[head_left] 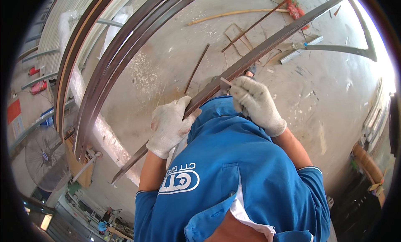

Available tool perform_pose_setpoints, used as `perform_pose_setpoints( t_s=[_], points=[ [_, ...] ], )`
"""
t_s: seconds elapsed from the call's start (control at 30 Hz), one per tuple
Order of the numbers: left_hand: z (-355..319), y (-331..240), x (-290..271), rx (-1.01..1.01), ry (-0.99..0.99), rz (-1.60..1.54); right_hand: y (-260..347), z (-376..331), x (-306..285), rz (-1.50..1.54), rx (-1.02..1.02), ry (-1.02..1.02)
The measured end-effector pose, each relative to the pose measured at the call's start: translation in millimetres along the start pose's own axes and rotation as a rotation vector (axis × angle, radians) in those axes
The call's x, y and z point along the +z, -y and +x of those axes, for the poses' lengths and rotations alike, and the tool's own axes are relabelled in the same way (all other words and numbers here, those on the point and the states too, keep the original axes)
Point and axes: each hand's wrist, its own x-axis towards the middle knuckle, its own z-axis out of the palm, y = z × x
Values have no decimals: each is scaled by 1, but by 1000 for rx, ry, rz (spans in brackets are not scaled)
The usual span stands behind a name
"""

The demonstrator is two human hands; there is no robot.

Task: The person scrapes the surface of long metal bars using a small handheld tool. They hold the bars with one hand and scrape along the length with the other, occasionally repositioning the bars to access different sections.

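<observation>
A long dark brown bar (267, 46) runs diagonally across in front of me, from the lower left to the far upper right. My left hand (169, 124), in a whitish work glove, is wrapped round it, thumb on the top face. Also gloved, my right hand (258, 103) pinches a small flat brownish-grey piece (225, 82) between thumb and fingers. That piece lies against or very close to the bar's near edge; its kind I cannot make out. Part of the bar is hidden behind my left hand.
Several long dark brown bars (121, 50) lie at the left, near pale stacked strips (50, 29). A standing fan (45, 155) is at the lower left. On the floor are a thin dark strip (196, 69), a wooden stick (229, 13) and red netting (295, 8). A grey metal frame (342, 49) stands far right.
</observation>
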Motion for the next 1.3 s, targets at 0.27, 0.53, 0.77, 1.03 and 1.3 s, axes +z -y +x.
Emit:
perform_pose_setpoints(
  t_s=[0.27,0.53,0.77,1.03,1.3],
  points=[
    [2,-7,-5,50,-51,-49,1,25,-81,181,-64,-316],
    [12,-26,-12,-29,-5,-118,25,40,-166,529,-275,-650],
    [27,-38,1,-21,-84,2,30,-6,-81,60,109,-11],
    [27,-36,2,-3,-63,26,29,-3,-47,-7,187,61],
    [27,-31,5,49,-120,26,26,-5,-39,-24,110,-13]
  ],
)
